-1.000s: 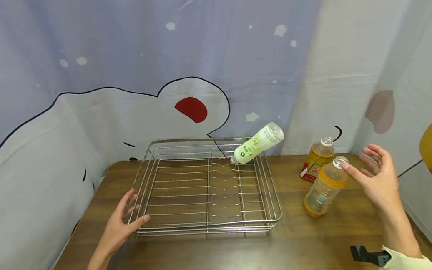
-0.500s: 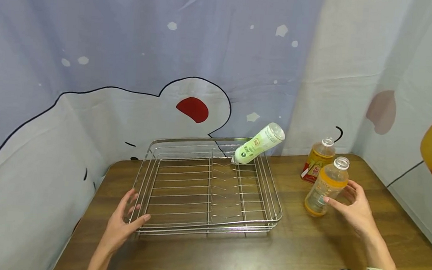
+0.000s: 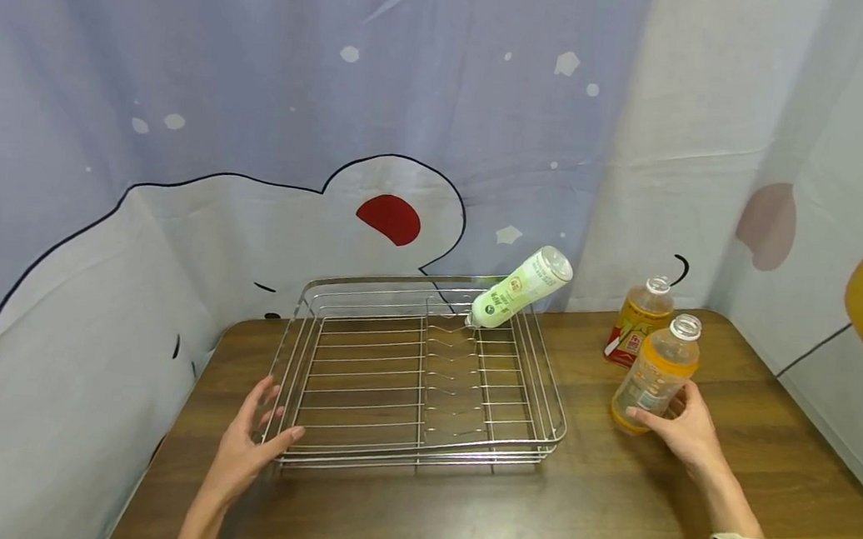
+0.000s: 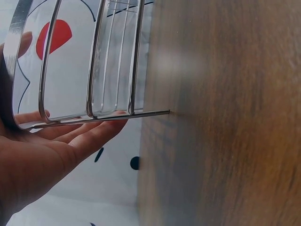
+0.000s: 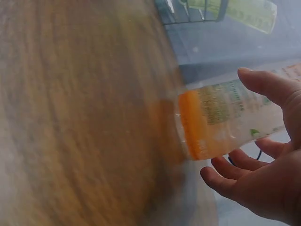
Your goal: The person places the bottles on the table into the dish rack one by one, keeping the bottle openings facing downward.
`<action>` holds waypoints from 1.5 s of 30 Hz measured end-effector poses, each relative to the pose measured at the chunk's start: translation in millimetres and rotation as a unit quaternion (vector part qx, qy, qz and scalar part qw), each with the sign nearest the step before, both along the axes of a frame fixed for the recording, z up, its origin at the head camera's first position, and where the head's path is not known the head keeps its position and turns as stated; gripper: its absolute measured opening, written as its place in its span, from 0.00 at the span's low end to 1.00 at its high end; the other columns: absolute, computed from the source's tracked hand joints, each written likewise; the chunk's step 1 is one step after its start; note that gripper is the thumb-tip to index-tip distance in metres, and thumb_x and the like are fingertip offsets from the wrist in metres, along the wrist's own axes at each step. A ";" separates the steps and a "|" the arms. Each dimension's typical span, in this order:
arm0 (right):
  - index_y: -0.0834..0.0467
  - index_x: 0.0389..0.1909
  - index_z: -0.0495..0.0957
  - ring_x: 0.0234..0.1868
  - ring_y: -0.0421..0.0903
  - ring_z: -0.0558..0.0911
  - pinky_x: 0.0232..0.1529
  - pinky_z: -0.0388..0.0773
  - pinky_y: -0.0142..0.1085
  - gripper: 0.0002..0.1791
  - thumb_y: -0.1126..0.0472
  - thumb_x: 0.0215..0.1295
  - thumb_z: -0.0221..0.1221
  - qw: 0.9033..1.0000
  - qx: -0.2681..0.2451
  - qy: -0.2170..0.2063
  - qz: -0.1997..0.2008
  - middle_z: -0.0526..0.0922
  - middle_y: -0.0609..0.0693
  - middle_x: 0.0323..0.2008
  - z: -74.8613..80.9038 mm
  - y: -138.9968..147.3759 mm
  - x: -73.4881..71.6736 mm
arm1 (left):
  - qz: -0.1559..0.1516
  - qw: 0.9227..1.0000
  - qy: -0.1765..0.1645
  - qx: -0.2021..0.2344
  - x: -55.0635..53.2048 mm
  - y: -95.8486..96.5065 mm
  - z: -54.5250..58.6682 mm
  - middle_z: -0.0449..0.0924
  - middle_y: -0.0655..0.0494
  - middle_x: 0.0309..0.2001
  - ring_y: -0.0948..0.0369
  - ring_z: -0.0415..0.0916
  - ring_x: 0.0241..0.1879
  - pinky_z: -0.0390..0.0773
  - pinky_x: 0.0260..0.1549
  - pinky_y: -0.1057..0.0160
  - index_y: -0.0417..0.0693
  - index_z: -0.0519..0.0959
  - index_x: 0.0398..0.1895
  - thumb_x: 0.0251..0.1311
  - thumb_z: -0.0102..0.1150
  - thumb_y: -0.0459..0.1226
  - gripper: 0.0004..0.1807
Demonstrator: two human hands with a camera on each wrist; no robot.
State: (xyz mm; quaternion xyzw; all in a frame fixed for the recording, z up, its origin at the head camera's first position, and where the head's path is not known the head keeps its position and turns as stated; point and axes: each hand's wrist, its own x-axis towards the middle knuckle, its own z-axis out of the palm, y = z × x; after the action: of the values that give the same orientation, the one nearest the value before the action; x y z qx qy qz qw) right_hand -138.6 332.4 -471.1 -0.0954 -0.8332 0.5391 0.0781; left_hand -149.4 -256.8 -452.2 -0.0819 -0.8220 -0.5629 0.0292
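Observation:
A wire dish rack (image 3: 419, 448) stands on the wooden table. My left hand (image 3: 242, 448) holds its left front corner, thumb over the rim and fingers along the outside. In the left wrist view, the fingers (image 4: 101, 134) lie against the side wires. My right hand (image 3: 683, 433) is around the lower part of a capless clear plastic bottle with orange bands (image 3: 657, 377). Its thumb is in front and its fingers are behind, loosely spread in the right wrist view. The bottle stands upright. A pale green bottle (image 3: 520, 288) leans neck-down in the rack's back right corner.
Another capless bottle, with a red and yellow label (image 3: 636, 326), stands just behind the orange-banded one. A printed curtain (image 3: 291, 235) hangs along the table's back and sides. Bare wooden tabletop (image 3: 474, 515) lies in front of the rack.
My right hand has come down and left from the bottle's neck to its lower part. The left hand stays at the rack's corner. The bottles have not moved.

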 end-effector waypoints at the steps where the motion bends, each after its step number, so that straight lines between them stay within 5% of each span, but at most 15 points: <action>1: 0.72 0.71 0.47 0.66 0.74 0.59 0.61 0.61 0.65 0.50 0.61 0.59 0.70 1.000 0.005 0.000 -0.003 0.56 0.77 0.67 -1.5 -0.6 -0.1 | 0.001 1.000 -0.001 -0.001 -0.1 0.3 0.0 0.50 0.32 0.73 0.32 0.59 0.66 0.61 0.59 0.30 0.44 0.46 0.78 0.59 0.67 0.33 0.50; 12: 0.68 0.68 0.57 0.61 0.64 0.67 0.55 0.64 0.51 0.45 0.59 0.56 0.71 0.998 0.054 0.012 -0.038 0.67 0.72 0.61 -10.8 -6.2 -3.8 | 0.001 1.000 -0.002 0.000 -0.6 1.6 -0.4 0.51 0.34 0.73 0.32 0.58 0.67 0.65 0.57 0.31 0.46 0.47 0.79 0.59 0.67 0.34 0.49; 19: 0.68 0.68 0.58 0.60 0.65 0.68 0.56 0.65 0.56 0.45 0.56 0.57 0.71 0.996 0.065 0.010 -0.056 0.68 0.73 0.61 -12.5 -10.7 -6.1 | 0.005 1.000 -0.001 0.003 0.6 0.2 1.1 0.52 0.34 0.73 0.32 0.58 0.66 0.65 0.57 0.31 0.44 0.47 0.78 0.59 0.67 0.34 0.50; 30: 0.67 0.64 0.62 0.56 0.59 0.72 0.47 0.67 0.38 0.42 0.55 0.55 0.73 0.995 0.081 0.014 -0.064 0.72 0.70 0.57 -11.8 -11.3 -6.9 | 0.012 1.000 -0.001 -0.005 2.7 -2.0 2.0 0.52 0.34 0.73 0.32 0.59 0.66 0.64 0.58 0.31 0.44 0.47 0.78 0.59 0.68 0.34 0.49; 45: 0.66 0.64 0.63 0.50 0.47 0.72 0.39 0.69 0.26 0.41 0.52 0.57 0.72 0.994 0.090 0.012 -0.056 0.72 0.67 0.58 10.7 -6.8 3.8 | 0.011 1.000 -0.015 -0.008 -0.3 0.0 2.0 0.51 0.36 0.74 0.33 0.58 0.68 0.66 0.57 0.33 0.46 0.47 0.79 0.60 0.68 0.36 0.50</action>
State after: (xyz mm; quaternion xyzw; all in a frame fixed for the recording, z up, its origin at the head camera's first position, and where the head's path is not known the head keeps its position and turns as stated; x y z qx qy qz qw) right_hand -134.7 325.7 -460.4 -0.1283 -0.8708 0.4575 0.1261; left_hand -149.7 -256.8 -450.2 -0.0641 -0.8279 -0.5567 0.0224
